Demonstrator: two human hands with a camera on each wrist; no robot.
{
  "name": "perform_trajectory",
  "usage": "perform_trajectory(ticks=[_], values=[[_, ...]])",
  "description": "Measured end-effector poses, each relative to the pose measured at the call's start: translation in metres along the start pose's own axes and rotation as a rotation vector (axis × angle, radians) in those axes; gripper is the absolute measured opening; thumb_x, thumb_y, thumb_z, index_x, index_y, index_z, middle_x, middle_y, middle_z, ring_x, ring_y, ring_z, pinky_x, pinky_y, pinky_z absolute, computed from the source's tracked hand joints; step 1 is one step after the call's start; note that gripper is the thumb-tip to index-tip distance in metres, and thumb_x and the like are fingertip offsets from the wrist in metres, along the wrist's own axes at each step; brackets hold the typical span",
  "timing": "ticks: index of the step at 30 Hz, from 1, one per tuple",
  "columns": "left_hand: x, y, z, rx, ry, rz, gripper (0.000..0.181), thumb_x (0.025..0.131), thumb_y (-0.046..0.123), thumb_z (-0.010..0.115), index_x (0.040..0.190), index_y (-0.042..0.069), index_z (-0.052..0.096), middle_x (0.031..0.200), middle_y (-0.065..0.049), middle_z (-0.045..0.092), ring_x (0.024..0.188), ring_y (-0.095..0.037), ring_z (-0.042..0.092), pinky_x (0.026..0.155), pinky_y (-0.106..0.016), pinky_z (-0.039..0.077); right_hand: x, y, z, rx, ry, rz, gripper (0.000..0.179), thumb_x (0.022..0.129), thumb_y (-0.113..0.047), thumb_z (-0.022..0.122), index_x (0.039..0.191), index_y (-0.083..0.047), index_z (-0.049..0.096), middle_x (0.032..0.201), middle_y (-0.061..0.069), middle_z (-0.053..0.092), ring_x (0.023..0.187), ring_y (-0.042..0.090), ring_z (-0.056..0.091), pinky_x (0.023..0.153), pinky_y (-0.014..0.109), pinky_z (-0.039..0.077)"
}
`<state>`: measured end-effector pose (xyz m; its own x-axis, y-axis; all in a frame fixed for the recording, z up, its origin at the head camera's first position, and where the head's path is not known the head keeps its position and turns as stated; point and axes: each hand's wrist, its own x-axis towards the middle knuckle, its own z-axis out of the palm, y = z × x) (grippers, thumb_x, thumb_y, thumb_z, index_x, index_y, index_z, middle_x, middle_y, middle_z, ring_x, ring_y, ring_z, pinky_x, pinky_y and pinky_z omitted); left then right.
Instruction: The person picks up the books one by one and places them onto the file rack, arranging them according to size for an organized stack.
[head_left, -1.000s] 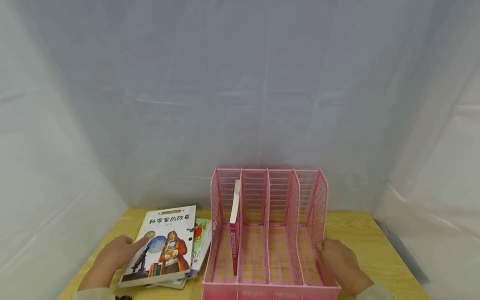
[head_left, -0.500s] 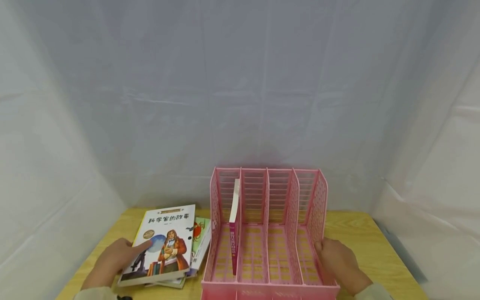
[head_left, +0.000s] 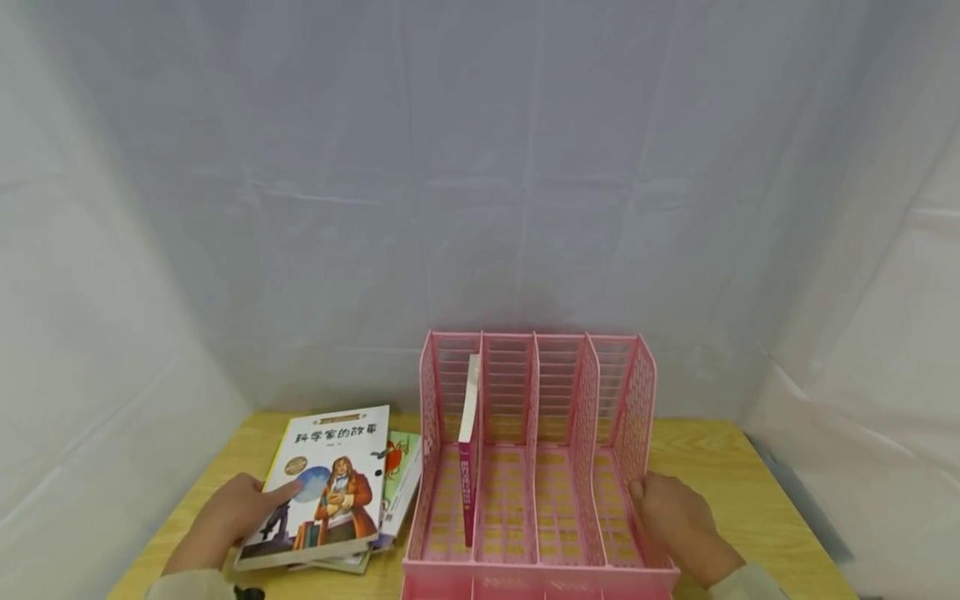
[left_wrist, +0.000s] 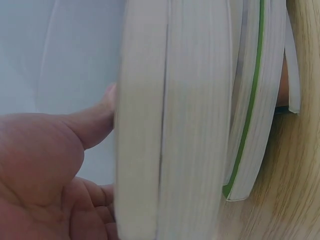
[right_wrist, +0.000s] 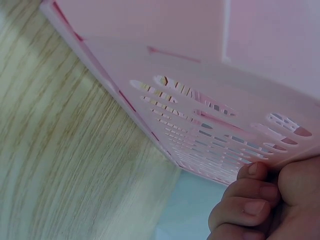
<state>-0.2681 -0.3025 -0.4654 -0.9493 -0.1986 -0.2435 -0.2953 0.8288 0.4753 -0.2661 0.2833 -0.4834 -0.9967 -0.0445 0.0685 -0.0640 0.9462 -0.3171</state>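
Note:
A white picture-cover book [head_left: 348, 450] lies on top of a small stack at the left of the table. My left hand [head_left: 228, 517] holds it at its left edge, thumb on the cover and the other fingers hidden from above. Seen from the left wrist, two thick page blocks [left_wrist: 195, 125] stand by the thumb, with thinner books [left_wrist: 260, 125] beside them. My right hand [head_left: 678, 521] grips the right side wall of a pink file rack [head_left: 540, 577]; the right wrist view shows its fingers [right_wrist: 245, 210] curled at the perforated wall.
In the rack's leftmost slot stands a thin magenta-spined book [head_left: 467, 492]. A green-covered book [head_left: 401, 471] sticks out from the stack near the rack's left wall. Wood-grain table [head_left: 720, 458] shows right of the rack, and plastic sheeting [head_left: 480, 167] surrounds it.
My left thumb has slid right and slightly down over the cover, from the round badge to the blue circle. The right hand and rack stay in place.

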Motion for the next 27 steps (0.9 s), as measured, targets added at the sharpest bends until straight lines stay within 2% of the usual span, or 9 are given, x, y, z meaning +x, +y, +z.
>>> perform_trajectory(ticks=[5, 8, 11, 15, 19, 22, 27], values=[[0.001, -0.001, 0.001, 0.007, -0.004, 0.013, 0.064, 0.095, 0.066, 0.059, 0.067, 0.011, 0.043, 0.063, -0.001, 0.039, 0.057, -0.015, 0.04, 0.057, -0.031, 0.037, 0.0, -0.002, -0.003, -0.025, 0.003, -0.012, 0.039, 0.109, -0.027, 0.045, 0.073, -0.014, 0.051, 0.069, 0.004, 0.054, 0.062, 0.02, 0.048, 0.056, 0.041, 0.049], [0.002, -0.002, 0.002, 0.005, -0.003, 0.014, 0.062, 0.096, 0.063, 0.059, 0.067, 0.01, 0.044, 0.063, -0.002, 0.04, 0.058, -0.016, 0.041, 0.057, -0.031, 0.038, -0.001, -0.002, -0.003, -0.082, 0.011, -0.072, 0.034, 0.108, -0.022, 0.046, 0.075, -0.014, 0.049, 0.069, 0.002, 0.051, 0.061, 0.019, 0.046, 0.054, 0.039, 0.048], [0.003, -0.005, 0.002, -0.004, -0.005, 0.008, 0.063, 0.096, 0.062, 0.06, 0.075, 0.003, 0.053, 0.069, -0.007, 0.048, 0.063, -0.019, 0.048, 0.059, -0.032, 0.04, -0.002, -0.001, -0.002, -0.135, 0.015, -0.128, 0.031, 0.107, -0.018, 0.047, 0.076, -0.015, 0.047, 0.068, 0.001, 0.046, 0.06, 0.018, 0.043, 0.052, 0.036, 0.045], [0.007, -0.011, 0.002, -0.048, -0.024, 0.007, 0.067, 0.096, 0.063, 0.061, 0.084, -0.003, 0.059, 0.072, -0.009, 0.052, 0.064, -0.02, 0.051, 0.059, -0.032, 0.043, -0.002, -0.001, -0.002, -0.124, 0.015, -0.107, 0.032, 0.108, -0.02, 0.046, 0.076, -0.016, 0.046, 0.068, 0.001, 0.046, 0.061, 0.018, 0.042, 0.052, 0.036, 0.045], [0.009, -0.017, 0.001, -0.097, -0.044, 0.01, 0.062, 0.097, 0.06, 0.061, 0.083, 0.0, 0.058, 0.068, -0.006, 0.048, 0.058, -0.017, 0.048, 0.056, -0.032, 0.042, -0.002, -0.002, -0.003, -0.101, 0.011, -0.091, 0.034, 0.108, -0.021, 0.046, 0.075, -0.016, 0.045, 0.068, 0.001, 0.046, 0.061, 0.019, 0.042, 0.052, 0.036, 0.044], [0.008, -0.019, -0.001, -0.1, -0.045, 0.023, 0.057, 0.099, 0.055, 0.06, 0.084, 0.0, 0.057, 0.069, -0.006, 0.048, 0.059, -0.017, 0.048, 0.057, -0.032, 0.042, -0.002, -0.002, -0.002, -0.097, 0.014, -0.099, 0.033, 0.107, -0.019, 0.047, 0.075, -0.016, 0.045, 0.067, 0.001, 0.046, 0.061, 0.018, 0.041, 0.052, 0.035, 0.043], [0.006, -0.017, -0.003, -0.079, -0.046, 0.017, 0.058, 0.1, 0.05, 0.059, 0.093, -0.007, 0.06, 0.077, -0.011, 0.054, 0.068, -0.021, 0.054, 0.06, -0.032, 0.044, -0.003, -0.001, -0.001, -0.134, 0.015, -0.141, 0.027, 0.104, -0.015, 0.05, 0.077, -0.016, 0.045, 0.067, 0.0, 0.044, 0.06, 0.018, 0.04, 0.052, 0.034, 0.042]])
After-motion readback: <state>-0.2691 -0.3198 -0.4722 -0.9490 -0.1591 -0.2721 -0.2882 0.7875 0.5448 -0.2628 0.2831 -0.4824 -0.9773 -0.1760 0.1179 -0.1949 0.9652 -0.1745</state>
